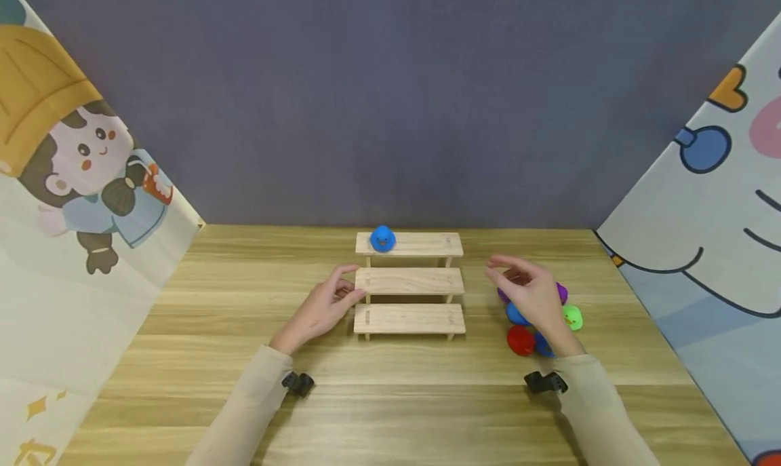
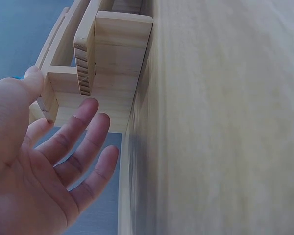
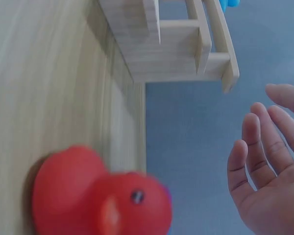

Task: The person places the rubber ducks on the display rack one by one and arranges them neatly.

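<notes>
A stepped wooden rack (image 1: pixel 409 281) with three tiers stands on the table. On the left end of its top tier sits a blue rubber duck (image 1: pixel 382 239). My left hand (image 1: pixel 323 308) pinches the left end of the middle tier between thumb and index finger; in the left wrist view its other fingers (image 2: pixel 83 152) stretch out free. To the right of the rack, my right hand (image 1: pixel 529 293) hovers over a group of rubber ducks, fingers loosely bent and nothing held. A red duck (image 3: pixel 103 196) looms large in the right wrist view.
Partly hidden under the right hand are blue ducks (image 1: pixel 516 315) and purple ducks (image 1: pixel 562 294), with a green duck (image 1: pixel 572 317) on their right. A grey wall (image 1: pixel 390 113) rises behind the wooden table (image 1: pixel 403 412), and printed panels flank both sides.
</notes>
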`<state>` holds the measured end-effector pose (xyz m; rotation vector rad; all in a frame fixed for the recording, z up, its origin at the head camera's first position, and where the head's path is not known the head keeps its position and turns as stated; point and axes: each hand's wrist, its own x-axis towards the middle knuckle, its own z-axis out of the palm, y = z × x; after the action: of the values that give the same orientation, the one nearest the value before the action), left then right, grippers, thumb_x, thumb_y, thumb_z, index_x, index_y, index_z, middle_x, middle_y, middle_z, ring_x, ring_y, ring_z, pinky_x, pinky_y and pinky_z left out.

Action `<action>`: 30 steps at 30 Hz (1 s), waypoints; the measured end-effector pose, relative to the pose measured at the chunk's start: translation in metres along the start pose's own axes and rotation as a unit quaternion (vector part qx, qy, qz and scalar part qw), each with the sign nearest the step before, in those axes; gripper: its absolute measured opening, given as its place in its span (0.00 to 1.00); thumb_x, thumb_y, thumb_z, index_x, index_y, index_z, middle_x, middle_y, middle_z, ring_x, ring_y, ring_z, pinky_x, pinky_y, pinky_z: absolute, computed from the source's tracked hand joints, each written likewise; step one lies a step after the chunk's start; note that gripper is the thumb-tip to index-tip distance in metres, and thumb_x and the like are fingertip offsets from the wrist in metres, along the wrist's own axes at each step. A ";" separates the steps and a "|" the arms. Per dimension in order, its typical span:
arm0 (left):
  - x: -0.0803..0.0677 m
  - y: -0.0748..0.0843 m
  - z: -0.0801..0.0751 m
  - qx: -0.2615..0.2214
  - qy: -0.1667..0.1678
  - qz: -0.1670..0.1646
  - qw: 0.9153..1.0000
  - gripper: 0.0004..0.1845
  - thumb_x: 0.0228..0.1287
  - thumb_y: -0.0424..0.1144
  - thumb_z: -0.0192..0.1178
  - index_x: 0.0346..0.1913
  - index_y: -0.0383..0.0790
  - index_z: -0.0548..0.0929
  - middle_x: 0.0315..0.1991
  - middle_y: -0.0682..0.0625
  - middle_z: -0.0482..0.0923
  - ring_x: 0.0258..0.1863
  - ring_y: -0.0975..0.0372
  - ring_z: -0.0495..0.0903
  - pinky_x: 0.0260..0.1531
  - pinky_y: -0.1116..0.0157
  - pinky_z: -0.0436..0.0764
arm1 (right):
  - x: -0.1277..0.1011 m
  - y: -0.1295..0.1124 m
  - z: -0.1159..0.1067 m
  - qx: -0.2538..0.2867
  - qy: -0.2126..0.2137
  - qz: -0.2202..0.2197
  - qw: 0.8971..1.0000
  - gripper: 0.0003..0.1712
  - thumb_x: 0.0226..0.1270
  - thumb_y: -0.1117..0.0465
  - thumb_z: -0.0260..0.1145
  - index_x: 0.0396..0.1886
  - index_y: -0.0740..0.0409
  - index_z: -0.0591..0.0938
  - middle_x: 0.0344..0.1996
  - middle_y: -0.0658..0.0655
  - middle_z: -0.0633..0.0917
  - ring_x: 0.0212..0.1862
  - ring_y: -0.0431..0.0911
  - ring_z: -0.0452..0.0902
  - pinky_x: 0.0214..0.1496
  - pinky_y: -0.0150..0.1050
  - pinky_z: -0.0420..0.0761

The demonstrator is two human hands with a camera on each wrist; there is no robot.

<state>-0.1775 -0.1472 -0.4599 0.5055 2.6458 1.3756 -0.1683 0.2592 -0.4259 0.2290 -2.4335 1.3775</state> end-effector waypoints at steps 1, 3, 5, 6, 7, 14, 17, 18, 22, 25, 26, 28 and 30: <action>0.000 0.000 0.000 0.000 0.001 0.000 1.000 0.35 0.82 0.54 0.59 0.81 0.41 0.63 0.57 0.42 0.86 0.53 0.55 0.86 0.59 0.50 0.84 | -0.001 0.002 -0.002 0.001 0.006 0.000 1.000 0.16 0.70 0.59 0.77 0.54 0.58 0.91 0.41 0.37 0.92 0.36 0.29 0.83 0.41 0.22 0.81; 0.000 0.000 -0.001 0.002 0.001 0.000 1.000 0.35 0.82 0.54 0.58 0.81 0.41 0.63 0.57 0.42 0.86 0.53 0.55 0.86 0.59 0.50 0.84 | -0.004 0.007 -0.006 0.007 0.012 0.001 1.000 0.15 0.70 0.60 0.77 0.54 0.60 0.91 0.41 0.36 0.91 0.36 0.29 0.83 0.41 0.22 0.81; 0.000 -0.001 -0.001 0.000 0.002 0.001 1.000 0.35 0.82 0.54 0.58 0.81 0.42 0.63 0.57 0.42 0.86 0.53 0.55 0.86 0.59 0.50 0.84 | -0.006 0.011 -0.010 0.016 0.013 0.007 1.000 0.15 0.70 0.61 0.77 0.54 0.61 0.91 0.41 0.34 0.91 0.36 0.29 0.84 0.39 0.22 0.81; 0.001 -0.001 -0.001 -0.001 0.001 0.001 1.000 0.35 0.82 0.54 0.58 0.81 0.42 0.63 0.57 0.43 0.86 0.54 0.55 0.86 0.59 0.50 0.84 | -0.007 0.013 -0.013 0.018 0.013 0.013 1.000 0.15 0.70 0.61 0.77 0.54 0.61 0.90 0.41 0.32 0.90 0.36 0.30 0.84 0.38 0.23 0.82; 0.001 -0.001 0.000 -0.001 0.001 0.001 1.000 0.35 0.82 0.54 0.58 0.81 0.42 0.63 0.57 0.43 0.86 0.54 0.55 0.86 0.60 0.50 0.84 | -0.008 0.016 -0.015 0.022 0.013 0.018 1.000 0.16 0.71 0.62 0.76 0.55 0.62 0.90 0.41 0.31 0.90 0.36 0.31 0.84 0.37 0.24 0.83; 0.001 -0.001 0.002 -0.006 0.002 -0.010 1.000 0.34 0.81 0.55 0.59 0.81 0.46 0.64 0.56 0.45 0.87 0.54 0.57 0.85 0.61 0.51 0.83 | -0.018 0.027 -0.033 0.025 0.018 0.049 0.998 0.19 0.73 0.60 0.75 0.58 0.65 0.88 0.41 0.25 0.88 0.37 0.34 0.85 0.38 0.28 0.87; 0.002 0.000 0.002 -0.005 0.003 -0.012 1.000 0.34 0.81 0.55 0.59 0.81 0.47 0.65 0.55 0.47 0.87 0.53 0.57 0.85 0.60 0.51 0.84 | -0.023 0.033 -0.041 -0.003 0.027 0.058 0.998 0.19 0.74 0.60 0.74 0.58 0.66 0.87 0.40 0.22 0.86 0.38 0.30 0.82 0.39 0.22 0.82; 0.002 0.000 0.002 -0.005 0.004 -0.012 1.000 0.34 0.81 0.55 0.59 0.81 0.47 0.66 0.55 0.48 0.87 0.53 0.57 0.86 0.60 0.51 0.84 | -0.024 0.035 -0.044 -0.014 0.030 0.063 0.997 0.20 0.74 0.60 0.74 0.59 0.67 0.87 0.40 0.21 0.85 0.38 0.29 0.81 0.39 0.21 0.80; 0.002 0.001 0.001 -0.004 0.007 -0.015 1.000 0.33 0.81 0.54 0.60 0.81 0.47 0.67 0.52 0.49 0.88 0.52 0.57 0.86 0.60 0.51 0.84 | -0.028 0.046 -0.054 -0.019 0.038 0.075 0.996 0.21 0.73 0.60 0.74 0.60 0.69 0.86 0.41 0.19 0.84 0.38 0.26 0.81 0.38 0.20 0.79; 0.002 0.001 0.001 -0.004 0.010 -0.016 1.000 0.33 0.81 0.54 0.60 0.80 0.47 0.67 0.51 0.49 0.88 0.51 0.58 0.86 0.60 0.51 0.84 | -0.029 0.056 -0.061 -0.016 0.045 0.070 0.996 0.20 0.72 0.62 0.75 0.59 0.69 0.86 0.40 0.19 0.85 0.38 0.24 0.82 0.39 0.19 0.79; 0.002 0.001 0.001 -0.004 0.010 -0.015 1.000 0.33 0.81 0.54 0.60 0.80 0.46 0.67 0.51 0.50 0.88 0.51 0.58 0.86 0.60 0.52 0.84 | -0.030 0.059 -0.064 -0.014 0.047 0.069 0.996 0.20 0.72 0.63 0.75 0.59 0.70 0.86 0.40 0.20 0.85 0.38 0.24 0.82 0.40 0.19 0.79; 0.001 0.000 0.001 -0.004 0.008 -0.012 1.000 0.33 0.81 0.55 0.60 0.80 0.46 0.66 0.50 0.51 0.89 0.51 0.59 0.86 0.59 0.52 0.84 | -0.032 0.063 -0.069 -0.019 0.048 0.067 0.996 0.20 0.72 0.63 0.74 0.58 0.70 0.86 0.40 0.20 0.86 0.38 0.24 0.82 0.40 0.18 0.79; 0.001 -0.001 0.001 -0.005 0.007 -0.010 1.000 0.34 0.81 0.55 0.59 0.80 0.46 0.66 0.48 0.52 0.89 0.50 0.60 0.86 0.59 0.52 0.84 | -0.035 0.066 -0.073 -0.025 0.045 0.072 0.996 0.20 0.73 0.63 0.74 0.59 0.69 0.86 0.40 0.19 0.85 0.38 0.24 0.82 0.40 0.18 0.79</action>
<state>-0.1786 -0.1471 -0.4613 0.4682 2.6458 1.3914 -0.1404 0.3551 -0.4565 -0.0216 -2.4462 1.3534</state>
